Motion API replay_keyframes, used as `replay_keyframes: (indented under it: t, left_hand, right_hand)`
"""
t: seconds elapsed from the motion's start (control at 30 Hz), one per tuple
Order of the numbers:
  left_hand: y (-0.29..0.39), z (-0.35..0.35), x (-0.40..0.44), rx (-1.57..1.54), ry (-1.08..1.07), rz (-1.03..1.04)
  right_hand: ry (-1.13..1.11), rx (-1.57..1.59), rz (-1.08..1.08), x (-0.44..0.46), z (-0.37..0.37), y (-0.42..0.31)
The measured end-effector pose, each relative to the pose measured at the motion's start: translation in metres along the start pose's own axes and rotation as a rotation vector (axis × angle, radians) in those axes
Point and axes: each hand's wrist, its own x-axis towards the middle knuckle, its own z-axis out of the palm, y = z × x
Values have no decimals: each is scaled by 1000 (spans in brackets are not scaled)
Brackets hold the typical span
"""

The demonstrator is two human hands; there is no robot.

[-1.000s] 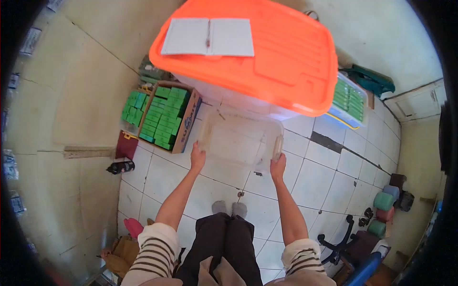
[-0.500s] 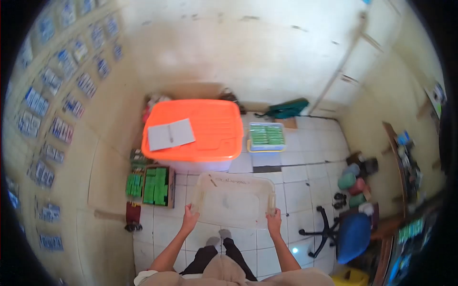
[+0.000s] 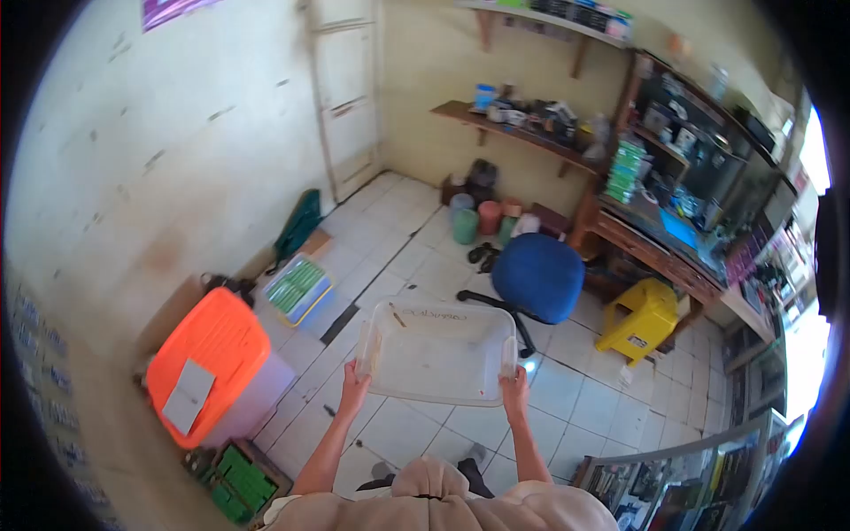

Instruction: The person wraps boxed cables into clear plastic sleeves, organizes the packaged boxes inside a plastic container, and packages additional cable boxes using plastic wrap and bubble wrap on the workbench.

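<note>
Stands in grey socks (image 3: pixel 475 452) and a tan top (image 3: pixel 421 506) on a white-tiled floor (image 3: pixel 434 438). Grips a clear plastic tub (image 3: pixel 434 358) by its two short ends, with the left hand (image 3: pixel 356 376) at the left and the right hand (image 3: pixel 513 385) at the right. Closes the fingers of each hand firmly on the tub's ends, the very tips too small to make out. Holds the tub in front of the body, above the tiles and open side up, showing handwriting and a brown strip on its far wall.

Takes in, at lower right, a glass-fronted case (image 3: pixel 673 454) and, at lower left, stacked green boxes (image 3: pixel 243 482) near a large bin (image 3: pixel 252 403) with an orange lid (image 3: pixel 217 332) and a pale notebook (image 3: pixel 189 396) on top. Shows, just beyond the tub, a blue chair (image 3: pixel 538 279), with a yellow stool (image 3: pixel 639 314) to its right and green packs (image 3: pixel 297 288) off to the left. Extends farther back to coloured cylinders (image 3: pixel 465 226) on the floor, a wooden desk (image 3: pixel 651 246), a laden shelf (image 3: pixel 453 110) and a pale door (image 3: pixel 350 80).
</note>
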Motion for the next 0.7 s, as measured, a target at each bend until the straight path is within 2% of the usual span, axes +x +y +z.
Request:
replay_keyframes:
  t: [0.07,0.23,0.3,0.33,0.43,0.5,0.6,0.7]
  left_hand:
    - [21,54,8,72,-44,41]
    - [20,187,31,-29,-186,37]
    - [23,230,33,-37,-215,-5]
    - [25,247,37,-44,-239,-5]
    - [40,302,44,-15,-277,-1]
    - [49,328,57,6,-293,39]
    - [55,362,78,19,-228,54]
    - [56,391,104,-21,-207,28]
  right_hand:
    - [63,38,34,20,-41,18]
    - [231,41,20,74,-139,37]
    - [238,106,115,93,-172,37]
    - [270,52,-15,102,-184,42]
    - [240,116,38,141,-235,24]
    - [261,144,-4,167,-244,35]
    - [251,177,98,206,-255,35]
    - [225,76,-25,263,-255,60]
